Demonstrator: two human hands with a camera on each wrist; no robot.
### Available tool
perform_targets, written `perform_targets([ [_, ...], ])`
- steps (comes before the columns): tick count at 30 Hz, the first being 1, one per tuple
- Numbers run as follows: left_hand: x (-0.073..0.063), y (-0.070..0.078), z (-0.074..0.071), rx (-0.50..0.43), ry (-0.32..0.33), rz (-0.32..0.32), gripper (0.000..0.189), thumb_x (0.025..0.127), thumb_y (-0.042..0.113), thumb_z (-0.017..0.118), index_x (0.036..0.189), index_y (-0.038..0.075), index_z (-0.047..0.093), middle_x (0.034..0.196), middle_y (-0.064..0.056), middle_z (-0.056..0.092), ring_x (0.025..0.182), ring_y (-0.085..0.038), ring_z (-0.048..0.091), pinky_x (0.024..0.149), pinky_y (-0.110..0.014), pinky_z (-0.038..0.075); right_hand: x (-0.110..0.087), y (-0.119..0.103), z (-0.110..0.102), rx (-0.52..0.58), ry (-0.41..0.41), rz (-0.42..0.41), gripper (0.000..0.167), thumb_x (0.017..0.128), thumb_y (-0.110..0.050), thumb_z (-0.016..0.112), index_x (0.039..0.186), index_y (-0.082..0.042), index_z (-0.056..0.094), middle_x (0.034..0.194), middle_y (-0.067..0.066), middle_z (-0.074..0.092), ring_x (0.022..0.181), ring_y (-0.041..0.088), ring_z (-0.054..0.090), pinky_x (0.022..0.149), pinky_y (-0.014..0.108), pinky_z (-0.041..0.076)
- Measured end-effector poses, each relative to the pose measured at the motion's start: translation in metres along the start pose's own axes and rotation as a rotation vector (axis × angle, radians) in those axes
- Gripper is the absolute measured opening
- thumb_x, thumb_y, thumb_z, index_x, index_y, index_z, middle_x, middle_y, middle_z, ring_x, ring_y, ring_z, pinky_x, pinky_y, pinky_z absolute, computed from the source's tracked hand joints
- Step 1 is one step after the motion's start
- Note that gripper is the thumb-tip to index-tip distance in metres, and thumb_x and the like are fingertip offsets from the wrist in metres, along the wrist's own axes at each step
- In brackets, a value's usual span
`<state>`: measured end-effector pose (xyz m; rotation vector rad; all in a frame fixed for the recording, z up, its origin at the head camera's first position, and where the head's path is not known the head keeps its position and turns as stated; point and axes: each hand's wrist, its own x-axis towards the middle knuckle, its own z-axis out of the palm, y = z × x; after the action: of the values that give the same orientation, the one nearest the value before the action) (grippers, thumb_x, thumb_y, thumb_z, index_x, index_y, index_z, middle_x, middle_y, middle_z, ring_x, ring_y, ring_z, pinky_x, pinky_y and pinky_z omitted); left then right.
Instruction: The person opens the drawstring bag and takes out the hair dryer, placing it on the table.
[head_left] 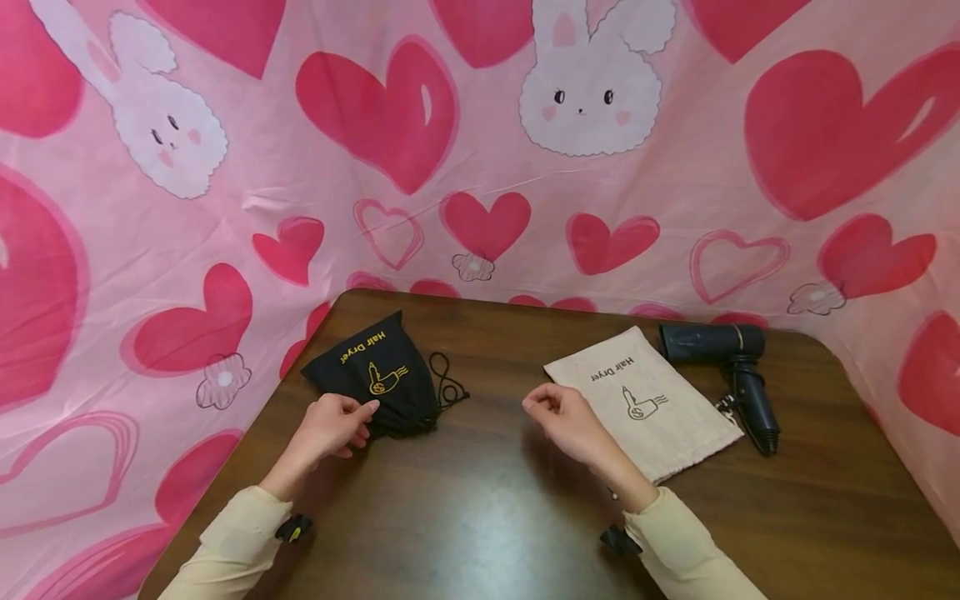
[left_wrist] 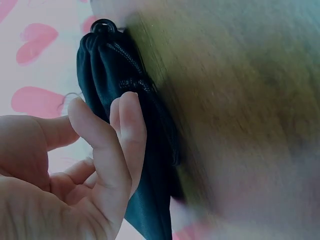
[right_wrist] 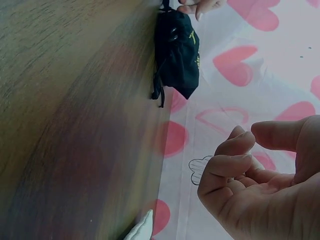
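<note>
"What are we seeing leftmost?"

"We're seeing our left hand point(head_left: 333, 425), fingers loosely curled, holding nothing; we can't tell whether they're touching the black pouch point(head_left: 382, 367)."

"How is it lying?"

"It's lying just beyond and rightward of those fingers, its long axis slanting from far left to near right."

"And our right hand point(head_left: 568, 419)?"

"It's hovering farther from that pouch, loosely curled, empty, near the cream pouch point(head_left: 637, 367)."
</note>
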<state>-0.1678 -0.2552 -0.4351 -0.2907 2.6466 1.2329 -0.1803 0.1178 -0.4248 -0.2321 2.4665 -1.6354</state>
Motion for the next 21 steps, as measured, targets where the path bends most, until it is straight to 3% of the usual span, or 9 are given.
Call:
perform_targets([
  [6, 0.005, 0.0, 0.003, 0.006, -0.031, 0.016, 0.042, 0.105, 0.039, 0.066, 0.103, -0.002, 0.074, 0.079, -0.008, 0.07, 0.071, -0.023, 0.071, 0.061, -0.039, 0.06, -0.001, 0.004, 0.0, 0.006, -0.001, 0.001, 0.016, 0.104, -0.013, 0.065, 0.108, 0.002, 0.071, 0.081, 0.008, 0.061, 0.068, 0.018, 0.053, 0.061, 0.03, 0.044],
  [21, 0.016, 0.003, 0.008, 0.022, -0.019, 0.032, 0.04, 0.105, 0.038, 0.067, 0.097, 0.0, 0.075, 0.077, -0.008, 0.07, 0.068, -0.021, 0.07, 0.059, -0.038, 0.06, -0.004, 0.006, 0.002, 0.0, -0.004, 0.016, 0.017, 0.105, -0.013, 0.065, 0.109, 0.003, 0.071, 0.086, 0.01, 0.063, 0.071, 0.02, 0.055, 0.064, 0.032, 0.046],
])
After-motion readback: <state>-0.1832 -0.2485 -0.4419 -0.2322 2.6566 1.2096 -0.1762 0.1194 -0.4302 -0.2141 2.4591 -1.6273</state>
